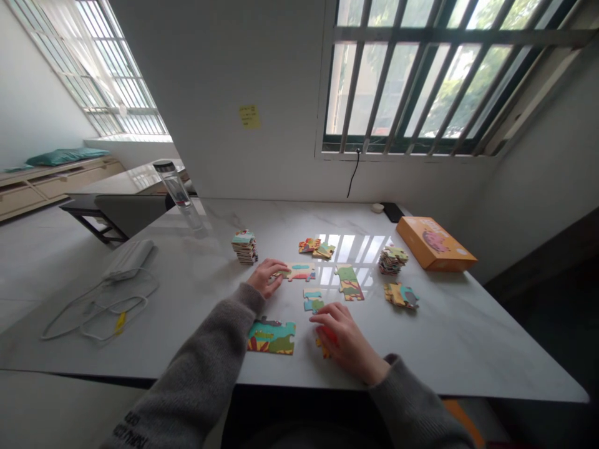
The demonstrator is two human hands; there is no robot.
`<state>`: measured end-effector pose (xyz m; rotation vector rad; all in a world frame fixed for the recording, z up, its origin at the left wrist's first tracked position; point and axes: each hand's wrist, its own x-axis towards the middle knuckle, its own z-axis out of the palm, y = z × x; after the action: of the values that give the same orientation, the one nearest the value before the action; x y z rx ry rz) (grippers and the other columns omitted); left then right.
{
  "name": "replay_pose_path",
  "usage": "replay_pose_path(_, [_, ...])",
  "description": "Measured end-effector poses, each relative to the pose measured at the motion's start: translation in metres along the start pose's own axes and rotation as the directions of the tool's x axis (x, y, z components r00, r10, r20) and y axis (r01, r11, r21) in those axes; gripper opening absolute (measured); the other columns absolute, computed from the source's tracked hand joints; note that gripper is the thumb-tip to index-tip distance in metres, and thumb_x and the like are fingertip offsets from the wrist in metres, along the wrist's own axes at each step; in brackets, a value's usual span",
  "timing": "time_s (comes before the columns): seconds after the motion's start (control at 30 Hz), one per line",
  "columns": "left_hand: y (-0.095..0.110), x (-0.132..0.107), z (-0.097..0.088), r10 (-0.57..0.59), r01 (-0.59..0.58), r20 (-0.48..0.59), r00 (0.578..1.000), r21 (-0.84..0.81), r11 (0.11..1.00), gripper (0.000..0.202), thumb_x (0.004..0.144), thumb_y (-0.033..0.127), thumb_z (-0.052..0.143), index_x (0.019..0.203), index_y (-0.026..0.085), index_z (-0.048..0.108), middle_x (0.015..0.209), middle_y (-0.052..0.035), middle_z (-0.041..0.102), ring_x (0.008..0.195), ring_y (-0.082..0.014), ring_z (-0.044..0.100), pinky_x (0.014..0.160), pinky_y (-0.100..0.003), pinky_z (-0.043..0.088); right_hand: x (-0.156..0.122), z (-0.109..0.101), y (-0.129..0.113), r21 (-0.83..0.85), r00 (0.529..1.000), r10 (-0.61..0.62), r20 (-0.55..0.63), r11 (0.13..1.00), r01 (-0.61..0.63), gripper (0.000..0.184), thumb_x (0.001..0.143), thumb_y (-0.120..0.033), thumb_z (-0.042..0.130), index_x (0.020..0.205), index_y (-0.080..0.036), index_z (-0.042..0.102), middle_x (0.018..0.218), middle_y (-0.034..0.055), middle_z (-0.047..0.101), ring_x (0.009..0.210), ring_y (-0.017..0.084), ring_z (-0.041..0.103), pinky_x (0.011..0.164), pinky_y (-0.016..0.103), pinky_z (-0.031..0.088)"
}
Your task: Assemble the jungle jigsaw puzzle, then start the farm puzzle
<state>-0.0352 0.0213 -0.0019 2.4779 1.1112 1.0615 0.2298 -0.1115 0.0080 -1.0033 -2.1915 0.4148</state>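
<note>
left hand (pixel 267 278), fingers released, touches a flat, knobbed puzzle strip (pixel 301 272); right hand (pixel 345 342) curls over pieces (pixel 323 349), grasp unclear, near glossy bench's (pixel 468 349) front edge.

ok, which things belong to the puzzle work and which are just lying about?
Puzzle work: strip at the left hand, pieces under the right hand, green strip, teal section, small pair, left stack, right stack, back pile, right pile, orange box (probably)

Lying about: clear bottle, white cable, flat black item, yellow wall note
</note>
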Motion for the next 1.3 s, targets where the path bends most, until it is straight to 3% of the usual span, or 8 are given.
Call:
replay_pose_path(0.2, [-0.011, -0.01, 0.007, -0.029, 0.028, 0.042, 0.999, 0.026, 0.999, 0.024, 0.087, 0.018, 0.056, 0.105, 0.018, 0.071, 0.116, -0.01, 0.068, 0.112, -0.0237, 0.058, 0.103, -0.043, 0.047, 0.005, -0.01, -0.009, -0.077, 0.991, -0.089, 0.099, 0.992, 0.097, 0.029, 0.093, -0.015, 0.057, 0.12, -0.024, 0.062, 0.112, 0.0085, 0.064, 0.106, 0.024, 0.054, 0.093, 0.044, 0.048])
replay_pose_path(0.33, [-0.023, -0.01, 0.012, -0.05, 0.049, 0.07, 0.996, 0.013, 0.999, 0.023, 0.085, 0.019, 0.056, 0.102, 0.017, 0.072, 0.112, -0.0105, 0.07, 0.109, -0.0238, 0.061, 0.102, -0.044, 0.048, 0.032, -0.027, 0.01, -0.12, 0.988, -0.088, 0.131, 0.987, 0.104, 0.026, 0.095, -0.02, 0.057, 0.12, -0.024, 0.062, 0.114, 0.009, 0.063, 0.108, 0.023, 0.054, 0.095, 0.044, 0.048])
replay_pose_path(0.57, [-0.026, -0.01, 0.012, -0.067, 0.066, 0.072, 0.995, 0.01, 0.998, 0.022, 0.084, 0.019, 0.057, 0.101, 0.019, 0.072, 0.11, -0.0096, 0.07, 0.106, -0.0231, 0.062, 0.099, -0.042, 0.05, 0.104, -0.036, 0.092, -0.466, 0.978, 0.199, 0.068, 0.873, -0.145, 0.031, 0.096, -0.022, 0.053, 0.125, -0.017, 0.061, 0.124, 0.0146, 0.061, 0.113, 0.027, 0.053, 0.096, 0.042, 0.044])
replay_pose_path(0.73, [-0.017, -0.009, 0.007, -0.069, 0.068, 0.071, 0.995, 0.014, 0.998, 0.022, 0.085, 0.017, 0.056, 0.101, 0.019, 0.072, 0.111, -0.0093, 0.07, 0.107, -0.0226, 0.062, 0.101, -0.042, 0.049, 0.125, -0.027, 0.12, -0.544, 0.933, 0.361, 0.015, 0.786, -0.295, 0.039, 0.098, -0.03, 0.051, 0.134, -0.015, 0.054, 0.133, 0.0174, 0.057, 0.118, 0.03, 0.051, 0.096, 0.039, 0.041])
replay_pose_path(0.87, [-0.012, -0.009, 0.004, -0.079, 0.077, 0.087, 0.993, 0.025, 0.997, 0.022, 0.086, 0.017, 0.056, 0.101, 0.019, 0.071, 0.112, -0.0093, 0.069, 0.109, -0.0234, 0.061, 0.101, -0.042, 0.049, 0.13, -0.022, 0.129, -0.545, 0.926, 0.378, -0.003, 0.775, -0.318, 0.038, 0.1, -0.032, 0.047, 0.133, -0.013, 0.052, 0.125, 0.0167, 0.062, 0.113, 0.03, 0.053, 0.091, 0.039, 0.042])
replay_pose_path(1.07, [-0.013, -0.009, 0.005, -0.088, 0.086, 0.095, 0.992, 0.028, 0.996, 0.023, 0.084, 0.017, 0.056, 0.101, 0.02, 0.072, 0.112, -0.0085, 0.069, 0.108, -0.0233, 0.061, 0.102, -0.042, 0.049, 0.133, -0.026, 0.132, -0.531, 0.92, 0.392, -0.007, 0.778, -0.336, 0.039, 0.096, -0.037, 0.058, 0.129, -0.016, 0.054, 0.118, 0.0148, 0.065, 0.109, 0.028, 0.057, 0.088, 0.035, 0.043])
replay_pose_path(1.2, [-0.013, -0.01, 0.005, -0.082, 0.08, 0.09, 0.993, 0.027, 0.996, 0.023, 0.085, 0.018, 0.056, 0.101, 0.021, 0.071, 0.113, -0.008, 0.069, 0.109, -0.0233, 0.061, 0.102, -0.042, 0.049, 0.123, -0.042, 0.123, -0.459, 0.902, 0.416, -0.112, 0.784, -0.418, 0.043, 0.095, -0.036, 0.059, 0.133, -0.017, 0.051, 0.121, 0.0145, 0.062, 0.103, 0.026, 0.062, 0.081, 0.032, 0.046])
replay_pose_path(1.3, [-0.01, -0.01, 0.005, -0.078, 0.076, 0.089, 0.993, 0.027, 0.997, 0.022, 0.086, 0.019, 0.056, 0.102, 0.02, 0.071, 0.113, -0.0085, 0.068, 0.11, -0.0238, 0.06, 0.103, -0.042, 0.048, 0.11, -0.05, 0.108, -0.432, 0.925, 0.328, -0.193, 0.818, -0.38, 0.045, 0.094, -0.033, 0.06, 0.134, -0.018, 0.049, 0.123, 0.015, 0.061, 0.104, 0.028, 0.062, 0.083, 0.037, 0.048])
